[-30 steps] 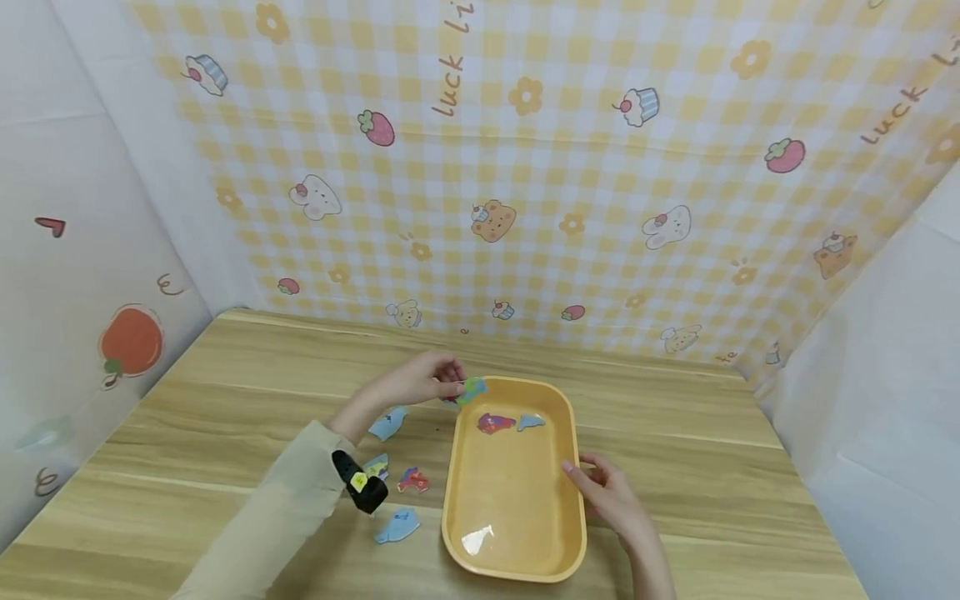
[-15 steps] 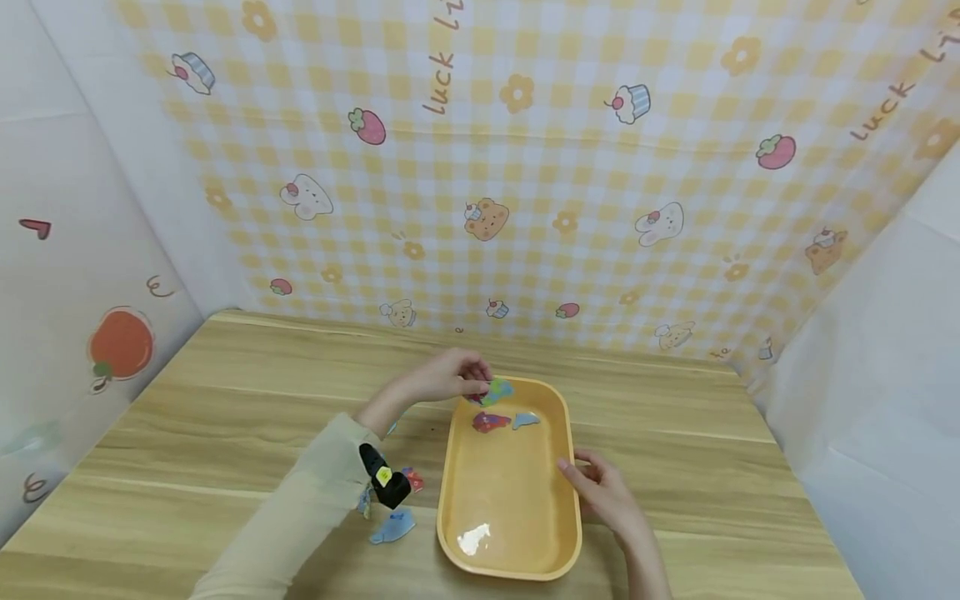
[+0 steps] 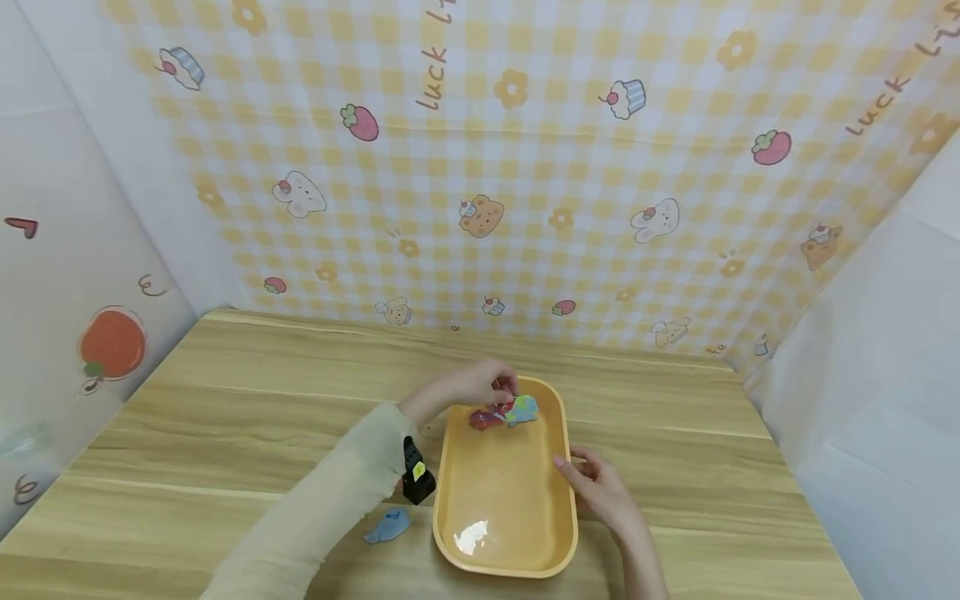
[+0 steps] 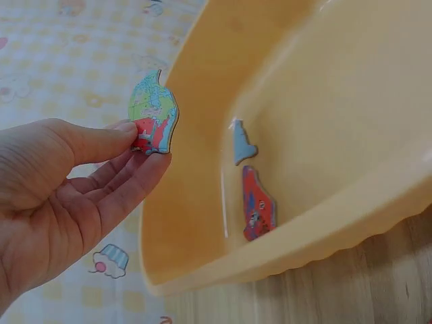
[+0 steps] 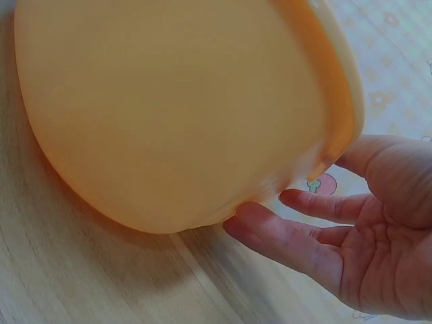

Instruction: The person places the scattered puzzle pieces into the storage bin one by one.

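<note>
My left hand [image 3: 482, 383] pinches a flat puzzle piece [image 4: 154, 111], coloured green, light blue and red, between thumb and fingers. It is over the far end of the yellow plastic tray [image 3: 502, 500]. Two more pieces lie on the tray floor in the left wrist view: a red and purple one [image 4: 256, 206] and a small grey-blue one [image 4: 243, 142]. In the head view the held piece covers the small one. My right hand [image 3: 606, 492] grips the tray's right side, thumb over the rim and fingers against the outside, as the right wrist view [image 5: 351, 236] also shows.
A light blue puzzle piece [image 3: 388, 526] lies on the wooden table [image 3: 247, 400] left of the tray. The left sleeve [image 3: 322, 492] and a black wrist strap [image 3: 416, 471] block the view of the table beside it. A checked cloth [image 3: 420, 183] hangs behind the table.
My left hand has carried the puzzle piece rightward, from the tray's far left rim to over its inside. The sleeve now hides several pieces on the table. My right hand keeps its grip.
</note>
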{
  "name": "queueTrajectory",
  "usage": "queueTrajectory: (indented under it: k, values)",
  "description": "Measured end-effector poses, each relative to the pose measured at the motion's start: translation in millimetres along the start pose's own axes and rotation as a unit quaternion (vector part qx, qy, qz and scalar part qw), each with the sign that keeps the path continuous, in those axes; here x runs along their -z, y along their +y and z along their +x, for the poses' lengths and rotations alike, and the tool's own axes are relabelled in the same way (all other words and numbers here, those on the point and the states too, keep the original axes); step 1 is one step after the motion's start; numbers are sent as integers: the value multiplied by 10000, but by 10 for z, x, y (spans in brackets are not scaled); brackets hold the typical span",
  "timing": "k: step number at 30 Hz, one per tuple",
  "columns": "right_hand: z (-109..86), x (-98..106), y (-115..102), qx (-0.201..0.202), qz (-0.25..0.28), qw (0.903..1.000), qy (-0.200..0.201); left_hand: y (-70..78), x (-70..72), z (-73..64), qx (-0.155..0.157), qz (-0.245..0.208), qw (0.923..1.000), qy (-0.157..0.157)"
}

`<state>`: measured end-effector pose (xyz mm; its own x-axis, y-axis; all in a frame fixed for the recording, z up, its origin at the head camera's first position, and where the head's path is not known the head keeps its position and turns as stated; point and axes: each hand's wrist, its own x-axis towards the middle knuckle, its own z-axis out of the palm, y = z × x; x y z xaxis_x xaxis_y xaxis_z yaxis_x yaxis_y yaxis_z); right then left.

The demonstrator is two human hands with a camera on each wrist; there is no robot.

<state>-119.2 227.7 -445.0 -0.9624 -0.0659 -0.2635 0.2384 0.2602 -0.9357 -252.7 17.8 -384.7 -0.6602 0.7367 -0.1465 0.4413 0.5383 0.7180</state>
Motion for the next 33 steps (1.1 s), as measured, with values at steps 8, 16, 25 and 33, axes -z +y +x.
queueTrajectory:
  k: [8,16,25,33]
  values:
    - [8,-8,-6,49,34,10000,-51,2,-117,121,248,732,9967,-242]
    - [14,-9,-24,-10,-7,10000,91,38,-222,188,960,407,9911,-823]
    - [18,-12,-7,68,-38,9999,85,59,-294,243,1384,79,9851,-1019]
    - [8,-4,0,93,-45,9999,76,46,-356,263,1360,302,9861,-908]
